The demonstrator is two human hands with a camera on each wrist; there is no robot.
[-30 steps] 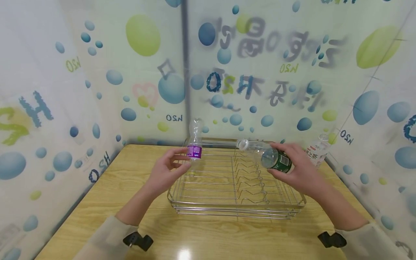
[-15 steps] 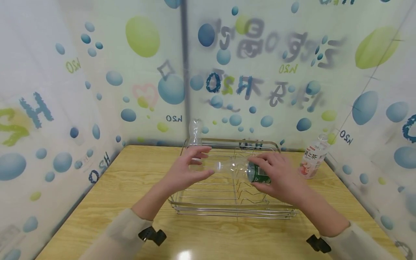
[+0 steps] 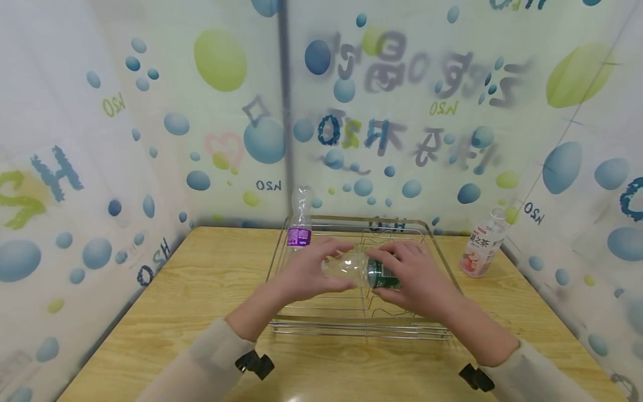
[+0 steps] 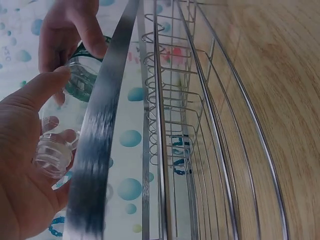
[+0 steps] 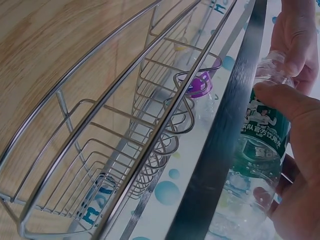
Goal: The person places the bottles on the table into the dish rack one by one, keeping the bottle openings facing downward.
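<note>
A clear plastic bottle (image 3: 351, 268) with a green label lies level in the air above the wire dish rack (image 3: 364, 320). My right hand (image 3: 414, 277) grips its green-label part (image 5: 262, 122), thumb in front and fingers behind. On the neck side, my left hand (image 3: 312, 272) has thumb and fingers around the bottle. The left wrist view shows the uncapped mouth (image 4: 52, 154) inside my left palm. Another clear bottle with a purple label (image 3: 299, 236) stands upright at the rack's back left, its base hidden by my left hand.
A pink-and-white labelled tea bottle (image 3: 481, 248) stands on the wooden table (image 3: 201, 279), right of the rack. The rack's flat metal rim (image 4: 102, 117) rises near both hands, with bent wire dividers inside. A patterned curtain (image 3: 226, 151) closes off the back.
The right hand has brought the green-label bottle leftward and down. My left hand has moved right, away from the purple-label bottle, and around the green-label bottle's neck end.
</note>
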